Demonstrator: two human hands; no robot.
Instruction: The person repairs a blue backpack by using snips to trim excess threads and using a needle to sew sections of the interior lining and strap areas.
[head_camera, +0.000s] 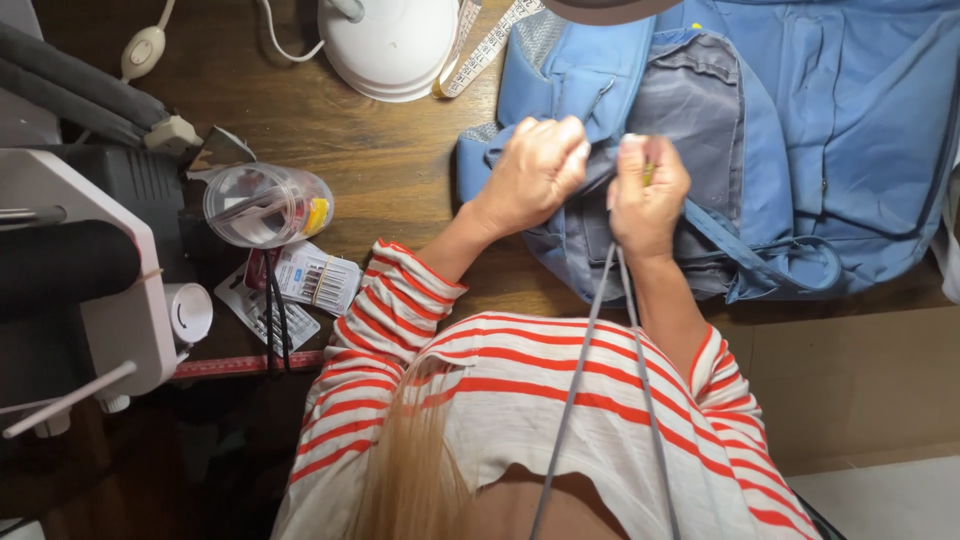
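Your left hand (535, 172) and right hand (648, 192) both pinch the rumpled blue-and-grey fabric backpack (790, 150), right fist also clutching thin grey cord (600, 330).

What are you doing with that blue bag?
A person in a red-and-white striped top is working on a blue bag that lies on a dark wooden table. The left hand is closed on a fold of the bag's grey-blue fabric. The right hand is closed too, pinching something small and yellowish right beside it, and a thin grey cord runs from it down toward the person's body. A clear plastic cup and a white lamp base sit off to the side.
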